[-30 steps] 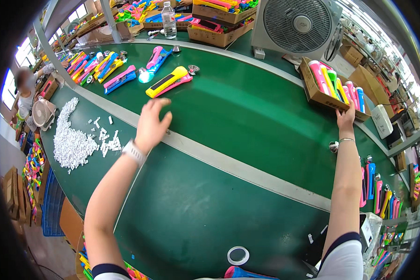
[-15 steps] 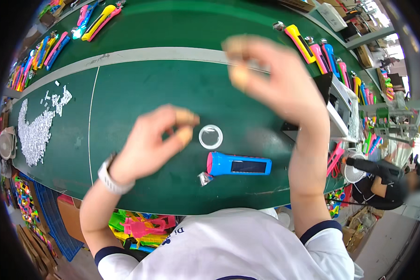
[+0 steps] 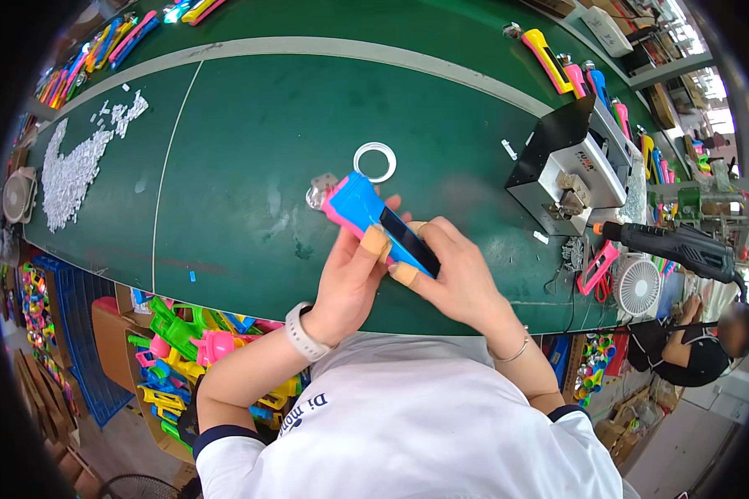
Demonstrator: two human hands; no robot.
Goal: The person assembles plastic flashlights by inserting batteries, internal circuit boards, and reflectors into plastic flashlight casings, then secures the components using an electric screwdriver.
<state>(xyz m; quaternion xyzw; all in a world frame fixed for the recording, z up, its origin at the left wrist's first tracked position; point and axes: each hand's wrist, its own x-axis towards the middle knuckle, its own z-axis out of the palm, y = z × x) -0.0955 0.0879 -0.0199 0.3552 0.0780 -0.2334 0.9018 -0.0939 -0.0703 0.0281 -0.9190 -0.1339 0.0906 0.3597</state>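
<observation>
A blue and pink plastic flashlight (image 3: 359, 202) with a dark panel along its side is held in both hands, tilted with its wide end to the upper left. My left hand (image 3: 354, 270) grips it from the left and below. Around the narrower end, my right hand (image 3: 458, 270) has its fingers closed, the thumb near the left thumb. Pale tape wraps some fingertips on both hands. At the wide end sits a shiny reflector piece (image 3: 319, 191); whether it is joined to the body I cannot tell. Just beyond the flashlight, a white ring (image 3: 375, 162) lies on the green table (image 3: 258, 150).
Small white parts (image 3: 75, 170) are piled at the left. A black and white machine (image 3: 570, 170) stands at the right, with an electric screwdriver (image 3: 674, 247) and a small fan (image 3: 637, 283) beside it. Flashlights (image 3: 548, 62) line the far bench. Coloured plastic parts (image 3: 183, 341) fill a box below.
Both hands were empty above the table; now they have come together and hold the flashlight, lifted and turned from where it lay. The view has shifted too.
</observation>
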